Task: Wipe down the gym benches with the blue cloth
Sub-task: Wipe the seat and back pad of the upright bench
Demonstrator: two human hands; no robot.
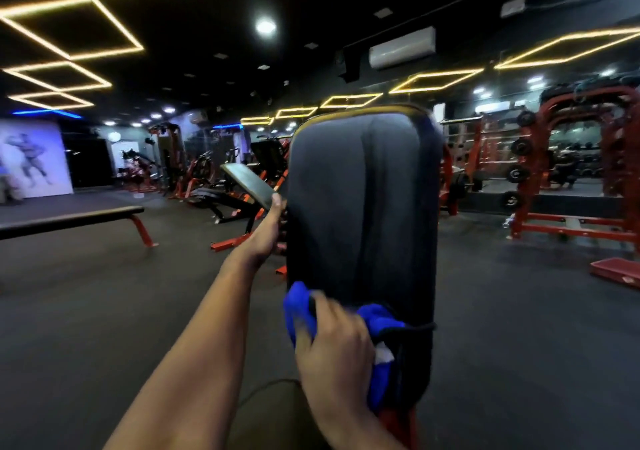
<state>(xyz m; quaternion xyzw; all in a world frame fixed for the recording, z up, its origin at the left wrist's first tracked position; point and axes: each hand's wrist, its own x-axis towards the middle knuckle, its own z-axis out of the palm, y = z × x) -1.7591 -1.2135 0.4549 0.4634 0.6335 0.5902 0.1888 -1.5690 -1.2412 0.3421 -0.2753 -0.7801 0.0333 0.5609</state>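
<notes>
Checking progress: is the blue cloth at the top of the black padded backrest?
No, the right hand grips the blue cloth low on the backrest.

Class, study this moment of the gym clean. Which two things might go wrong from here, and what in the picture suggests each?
1. The blue cloth is bunched in the right hand low on the bench pad, so strips may get missed.
2. The left hand grips only the pad's side edge; a hard push might shift the pad or trap that hand.

Bare forearms (194,345), olive trousers (270,415)
</notes>
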